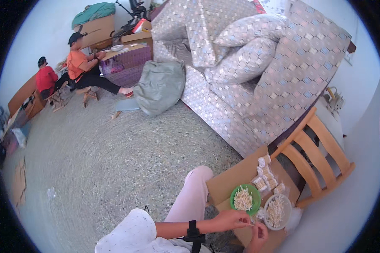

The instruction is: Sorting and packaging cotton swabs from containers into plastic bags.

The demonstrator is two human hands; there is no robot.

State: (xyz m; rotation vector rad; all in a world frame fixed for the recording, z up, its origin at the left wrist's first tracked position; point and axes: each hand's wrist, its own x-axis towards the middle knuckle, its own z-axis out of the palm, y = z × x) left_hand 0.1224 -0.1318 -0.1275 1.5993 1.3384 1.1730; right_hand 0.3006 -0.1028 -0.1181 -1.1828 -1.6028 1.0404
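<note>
The left hand [229, 220] had its fingers pinching what looked like a thin swab [250, 224], angled toward the right hand [260, 236], whose grip was unclear; the green bowl [256, 201] and white bowl [288, 211] stood just beyond, probably for short reaches.

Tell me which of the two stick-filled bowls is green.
The left bowl; the right bowl, close beside it, is whitish instead.

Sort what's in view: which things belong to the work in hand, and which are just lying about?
Apparently with the work: green bowl, whitish bowl, thin sticks, wrapped bundles.

Just lying about: grey-green sack, patterned pillows, floor cardboard.
</note>
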